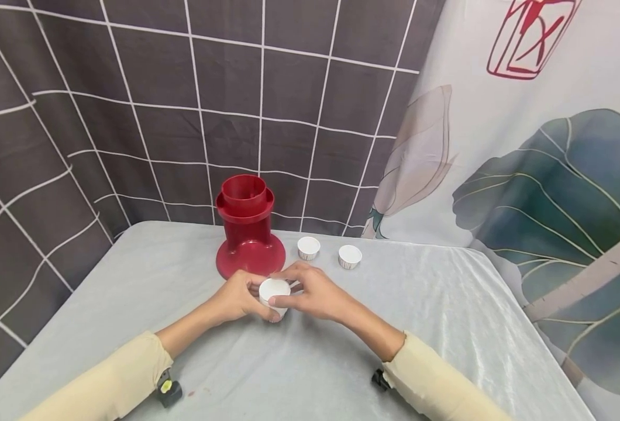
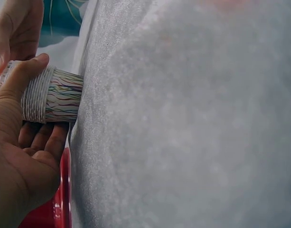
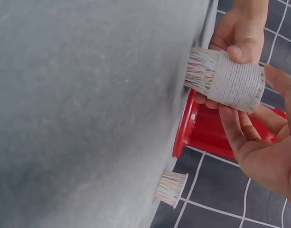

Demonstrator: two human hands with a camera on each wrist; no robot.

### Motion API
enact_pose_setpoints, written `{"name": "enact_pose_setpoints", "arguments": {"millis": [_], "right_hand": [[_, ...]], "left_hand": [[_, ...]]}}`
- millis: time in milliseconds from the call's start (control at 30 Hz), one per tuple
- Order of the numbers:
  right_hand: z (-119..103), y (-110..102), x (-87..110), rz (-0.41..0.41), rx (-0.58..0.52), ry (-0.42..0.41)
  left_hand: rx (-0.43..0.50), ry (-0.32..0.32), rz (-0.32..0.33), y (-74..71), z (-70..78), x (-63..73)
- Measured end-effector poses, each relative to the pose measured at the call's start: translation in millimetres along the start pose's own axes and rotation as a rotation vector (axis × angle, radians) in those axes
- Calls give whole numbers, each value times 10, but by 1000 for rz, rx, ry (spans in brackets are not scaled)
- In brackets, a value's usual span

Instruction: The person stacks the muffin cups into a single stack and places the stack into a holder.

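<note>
A stack of nested white paper baking cups (image 1: 275, 287), streaked with coloured lines near its base, stands upright on the table between both hands. My left hand (image 1: 240, 297) grips the stack from the left, with its thumb across the near side and fingers behind. From the right, my right hand (image 1: 317, 293) holds the top by the rim, thumb in front and fingertips at the back. Both wrist views show the many layered rims of the stack (image 3: 233, 80). Just beyond the hands stands a red plastic stand (image 1: 245, 228) with a round, tube-like top and wide base.
Two single paper cups (image 1: 308, 248) sit upright to the right of the red stand, a little apart from each other. A pale grey cloth covers the table (image 1: 394, 327). Behind it hang a dark gridded curtain (image 1: 299, 82) and a white leaf-patterned curtain (image 1: 531, 140).
</note>
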State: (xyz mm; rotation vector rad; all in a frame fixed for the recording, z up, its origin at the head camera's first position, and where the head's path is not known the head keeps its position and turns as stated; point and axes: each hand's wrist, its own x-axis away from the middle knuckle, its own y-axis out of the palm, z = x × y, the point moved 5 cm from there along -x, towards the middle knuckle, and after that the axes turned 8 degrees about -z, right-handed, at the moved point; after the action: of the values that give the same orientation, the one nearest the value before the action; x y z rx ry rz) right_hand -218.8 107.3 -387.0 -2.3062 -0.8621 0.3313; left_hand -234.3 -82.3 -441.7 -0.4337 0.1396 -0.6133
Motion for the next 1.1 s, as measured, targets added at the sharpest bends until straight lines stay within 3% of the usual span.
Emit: {"name": "enact_pose_setpoints", "arguments": {"millis": [233,600,1100], "right_hand": [[-4,-14,-46,-12,2,76],[-20,0,-157,-68,21,107],[15,-18,-146,-46,-49,154]], "left_hand": [[6,-1,1,10,-5,2],[0,3,9,3,-43,9],[25,4,9,-6,-17,8]]}}
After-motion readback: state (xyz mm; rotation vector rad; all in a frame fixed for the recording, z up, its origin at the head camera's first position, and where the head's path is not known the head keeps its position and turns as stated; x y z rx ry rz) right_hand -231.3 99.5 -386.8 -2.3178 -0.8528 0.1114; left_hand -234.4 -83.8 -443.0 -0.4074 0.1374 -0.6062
